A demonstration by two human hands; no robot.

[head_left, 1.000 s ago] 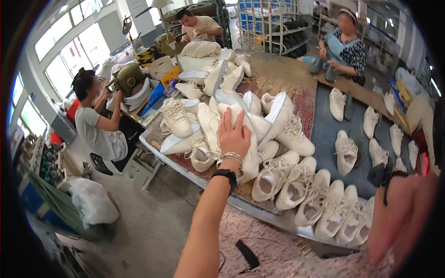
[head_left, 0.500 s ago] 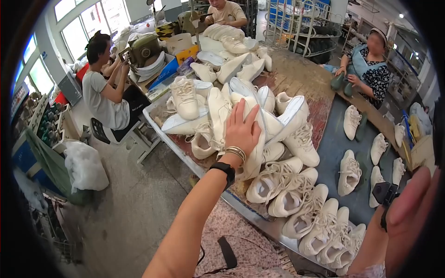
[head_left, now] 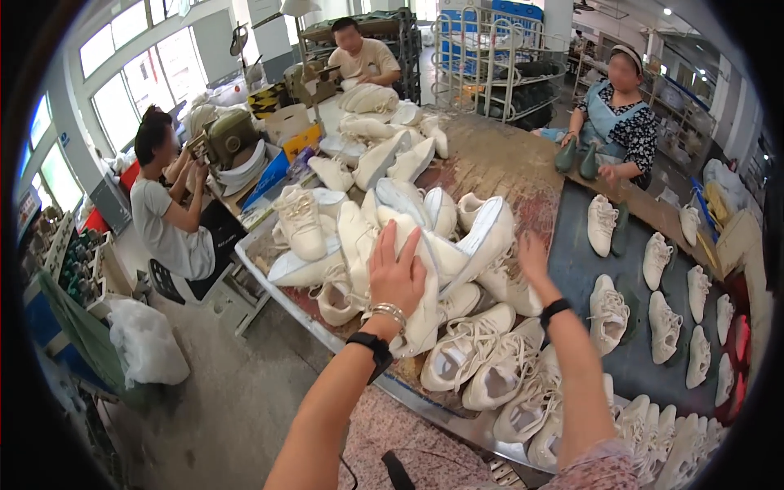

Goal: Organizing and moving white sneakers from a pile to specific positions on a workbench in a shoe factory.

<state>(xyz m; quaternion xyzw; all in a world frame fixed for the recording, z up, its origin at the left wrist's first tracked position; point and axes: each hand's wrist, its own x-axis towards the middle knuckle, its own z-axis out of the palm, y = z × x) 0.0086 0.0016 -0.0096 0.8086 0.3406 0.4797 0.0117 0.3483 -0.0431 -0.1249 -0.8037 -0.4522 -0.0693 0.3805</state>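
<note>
Pressing our left hand [head_left: 398,273] flat, fingers spread, on the white sneaker pile [head_left: 425,245] (mid-counter [head_left: 506,163]); our right hand [head_left: 532,260], open, reaches just beside it, gripping nothing

At the centre of the frame the cream sneakers [head_left: 457,269] look like soft matt cloth with woven laces and smooth, paler rubbery soles, heaped on a worn, rough brown tabletop [head_left: 498,159] edged by a dull metal rim [head_left: 278,298]. At right a dark conveyor belt [head_left: 584,269] looks smooth and matt, and the wire racks [head_left: 482,53] at the top are bare shiny metal. The concrete floor [head_left: 220,392] at lower left is grey, rough and stained, beside a crinkled white plastic bag [head_left: 147,343].
</note>
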